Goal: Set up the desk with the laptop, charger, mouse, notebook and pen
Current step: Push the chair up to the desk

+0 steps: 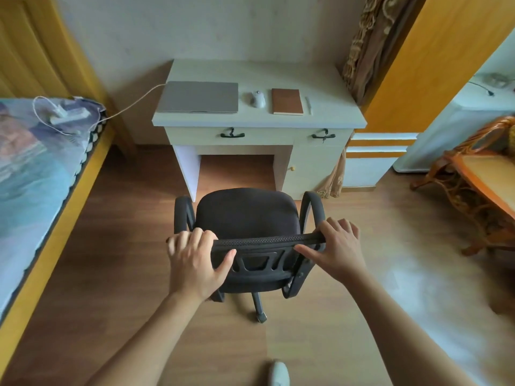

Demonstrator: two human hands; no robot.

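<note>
Both hands grip black chair backrest top, left hand and right hand at opposite ends. White desk against wall: closed laptop long axis left-right, charger cable running to bed, mouse, notebook and pen pointing toward wall; wood floor

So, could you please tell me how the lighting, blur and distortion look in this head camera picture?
Head view: soft, even daylight with no hard glare; the desk, laptop and chair are sharp; the wide lens bows the bed and the wooden furniture at the right; the floor at the lower right is smeared; both hands look crisp.
</note>
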